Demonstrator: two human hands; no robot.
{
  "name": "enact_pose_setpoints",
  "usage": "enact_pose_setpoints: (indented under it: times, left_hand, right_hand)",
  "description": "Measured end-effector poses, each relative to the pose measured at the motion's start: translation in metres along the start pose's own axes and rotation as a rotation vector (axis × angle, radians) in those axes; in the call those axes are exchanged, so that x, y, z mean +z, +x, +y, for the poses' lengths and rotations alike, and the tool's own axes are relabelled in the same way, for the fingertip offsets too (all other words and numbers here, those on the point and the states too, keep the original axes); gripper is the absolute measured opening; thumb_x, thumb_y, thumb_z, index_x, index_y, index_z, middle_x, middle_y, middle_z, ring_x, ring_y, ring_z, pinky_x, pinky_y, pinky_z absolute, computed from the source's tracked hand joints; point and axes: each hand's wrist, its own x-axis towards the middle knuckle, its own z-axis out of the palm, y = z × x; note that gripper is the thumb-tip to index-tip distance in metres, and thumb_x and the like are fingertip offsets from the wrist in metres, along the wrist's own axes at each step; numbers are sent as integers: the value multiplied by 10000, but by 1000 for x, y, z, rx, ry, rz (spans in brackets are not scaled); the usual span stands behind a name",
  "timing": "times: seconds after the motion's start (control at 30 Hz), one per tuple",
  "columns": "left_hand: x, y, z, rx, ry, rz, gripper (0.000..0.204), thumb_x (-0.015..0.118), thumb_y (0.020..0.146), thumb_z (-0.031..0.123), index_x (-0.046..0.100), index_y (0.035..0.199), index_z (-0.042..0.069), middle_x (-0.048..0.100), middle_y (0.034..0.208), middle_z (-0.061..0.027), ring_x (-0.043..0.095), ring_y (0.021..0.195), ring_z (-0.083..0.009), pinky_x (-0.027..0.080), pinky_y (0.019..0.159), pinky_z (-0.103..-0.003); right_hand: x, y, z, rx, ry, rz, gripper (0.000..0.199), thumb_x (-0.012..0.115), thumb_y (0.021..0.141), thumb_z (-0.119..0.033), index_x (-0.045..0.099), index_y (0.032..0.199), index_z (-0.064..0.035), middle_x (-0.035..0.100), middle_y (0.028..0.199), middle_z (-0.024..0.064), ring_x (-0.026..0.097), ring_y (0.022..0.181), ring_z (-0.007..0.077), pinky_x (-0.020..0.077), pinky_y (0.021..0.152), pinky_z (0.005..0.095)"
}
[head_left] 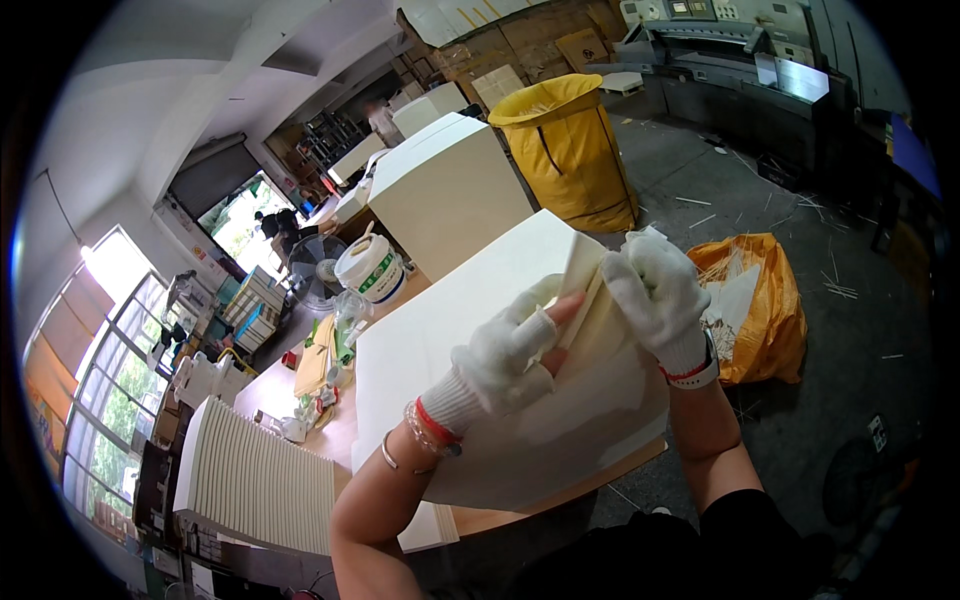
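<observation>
Both of my hands wear white knit gloves with cut fingertips. My left hand (505,355) grips the edge of a lifted bundle of cream paper sheets (592,310), with bare fingertips pressed on it. My right hand (655,290) holds the same lifted bundle from its far side, bending it upward. The sheets rise off a large stack of cream paper (450,330) lying on the wooden table (520,515).
A fanned stack of white booklets (260,475) sits at the table's left. A white tub (370,268) and a small fan (315,265) stand behind. A yellow bin (570,150), an orange bag of scraps (760,300), tall paper stacks (450,190) and a cutting machine (740,70) surround the floor.
</observation>
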Motion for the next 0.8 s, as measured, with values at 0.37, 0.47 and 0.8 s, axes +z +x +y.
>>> enact_pose_setpoints:
  times: [0.37, 0.47, 0.8]
  left_hand:
    - [4, -1, -5, -11, -40, 9, 548, 799, 748, 70, 583, 1251, 88, 595, 1163, -139, 606, 1020, -309, 493, 867, -366]
    - [3, 0, 1, -25, -10, 17, 513, 774, 758, 41, 591, 1236, 67, 589, 1164, -146, 602, 1011, -307, 493, 864, -369]
    - [-1, 3, 5, -45, -53, -48, 348, 742, 785, 18, 632, 1113, 58, 582, 1240, -147, 605, 1084, -306, 487, 901, -349]
  right_hand:
    - [2, -3, 1, 75, 32, -19, 303, 663, 779, 13, 607, 1076, 21, 468, 705, 82, 507, 600, 220, 423, 528, 347]
    - [0, -3, 1, 77, 64, -8, 250, 653, 807, 12, 615, 1054, 19, 469, 702, 85, 509, 599, 223, 422, 536, 344]
    - [-2, 2, -7, 228, 119, -31, 163, 632, 841, -2, 625, 1002, 22, 470, 699, 84, 506, 609, 224, 419, 538, 339]
